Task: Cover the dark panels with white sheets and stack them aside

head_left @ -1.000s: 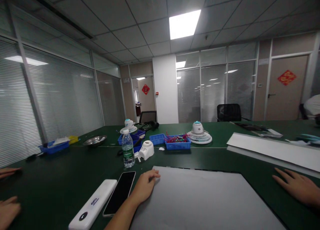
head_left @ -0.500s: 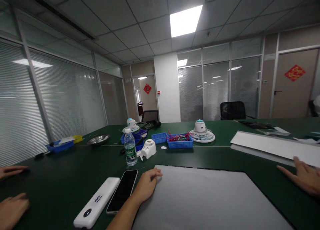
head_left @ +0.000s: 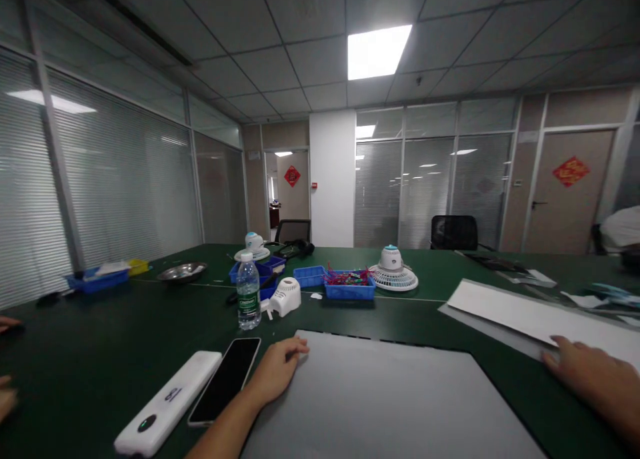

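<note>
Two bare hands in front, well apart, over the green worktop (head_left: 410, 318). Left hand (head_left: 277, 374): grip released, hand lying on the left edge of the grey sheet (head_left: 385, 399), fingers loosely curled near its far left corner. Right hand (head_left: 593, 380): over the near edge of the long white sheet (head_left: 533, 312). Fingers blurred there, so can't tell if that grip is pinching the edge or only resting on it.

Grey sheet lies flat, front and center, dark border on its far and right sides. Long white sheet sits off to the right, strip of worktop between the two, greyer layer showing under its near side.

Left of the left forearm: phone (head_left: 226, 382), dark screen up, white power bank (head_left: 169, 403) just beside it. Past those, water bottle (head_left: 249, 300) upright, green label, white plastic housing (head_left: 287, 297) to its right.

Row behind: blue tray (head_left: 309, 276), then blue bin (head_left: 350, 292) heaped with red wires, then white fan (head_left: 393, 274), grille down. Second fan (head_left: 254, 246) farther back, beyond the bottle. Metal dish (head_left: 180, 273) out left, yellow tray (head_left: 139, 267) past it.

Left frame edge: another person's hand (head_left: 6, 400), mostly cut off. Black chair (head_left: 454, 233) behind the far side.
</note>
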### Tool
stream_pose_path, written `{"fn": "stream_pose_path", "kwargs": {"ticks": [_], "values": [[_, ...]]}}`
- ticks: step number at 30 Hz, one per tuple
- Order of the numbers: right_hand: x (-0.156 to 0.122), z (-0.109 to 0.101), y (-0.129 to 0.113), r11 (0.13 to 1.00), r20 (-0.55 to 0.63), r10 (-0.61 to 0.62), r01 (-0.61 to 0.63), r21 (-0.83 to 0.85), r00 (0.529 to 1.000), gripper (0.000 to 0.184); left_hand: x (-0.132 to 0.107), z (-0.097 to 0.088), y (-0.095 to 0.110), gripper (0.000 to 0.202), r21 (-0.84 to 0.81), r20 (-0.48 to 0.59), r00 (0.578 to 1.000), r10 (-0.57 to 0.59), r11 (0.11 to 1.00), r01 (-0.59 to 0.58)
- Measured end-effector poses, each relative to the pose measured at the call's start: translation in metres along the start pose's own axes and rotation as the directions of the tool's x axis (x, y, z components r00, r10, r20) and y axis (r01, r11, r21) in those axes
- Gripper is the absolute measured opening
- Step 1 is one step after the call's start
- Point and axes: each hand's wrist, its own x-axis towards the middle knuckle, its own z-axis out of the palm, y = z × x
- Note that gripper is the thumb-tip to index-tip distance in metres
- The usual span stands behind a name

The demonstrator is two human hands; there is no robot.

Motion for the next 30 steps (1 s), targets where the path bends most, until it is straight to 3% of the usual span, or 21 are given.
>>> {"fn": "stream_pose_path", "kwargs": {"ticks": [3, 8, 11, 19, 26, 30], "values": [[0.002, 0.002, -0.006, 0.998, 0.051, -0.037, 0.039, -0.04, 0.998, 0.088, 0.002, 0.002, -0.002, 0.032, -0.017, 0.002, 1.0, 0.004, 1.0, -0.004], [0.006, 0.009, -0.009, 0.999, 0.197, -0.046, 0.046, 0.002, 0.979, 0.086, 0.008, 0.006, -0.004, 0.031, 0.016, 0.035, 0.999, 0.004, 1.0, -0.004], [0.007, 0.006, -0.008, 0.999, 0.205, -0.04, 0.041, 0.001, 0.978, 0.092, 0.012, 0.008, -0.006, 0.031, 0.044, 0.041, 0.999, 0.01, 0.999, -0.012], [-0.001, -0.003, -0.028, 0.993, 0.209, -0.112, 0.115, 0.0, 0.971, 0.067, 0.015, 0.008, -0.005, 0.031, 0.08, 0.051, 0.999, 0.01, 0.997, -0.014], [-0.043, -0.047, -0.065, 0.991, 0.192, -0.103, 0.117, -0.063, 0.976, 0.036, 0.003, 0.003, -0.004, 0.03, 0.139, 0.025, 0.998, 0.059, 0.988, -0.062], [-0.075, -0.08, -0.079, 0.99, 0.158, -0.104, 0.117, -0.077, 0.982, 0.033, -0.006, 0.0, -0.001, 0.032, 0.251, 0.025, 0.993, 0.12, 0.96, -0.122]]}}
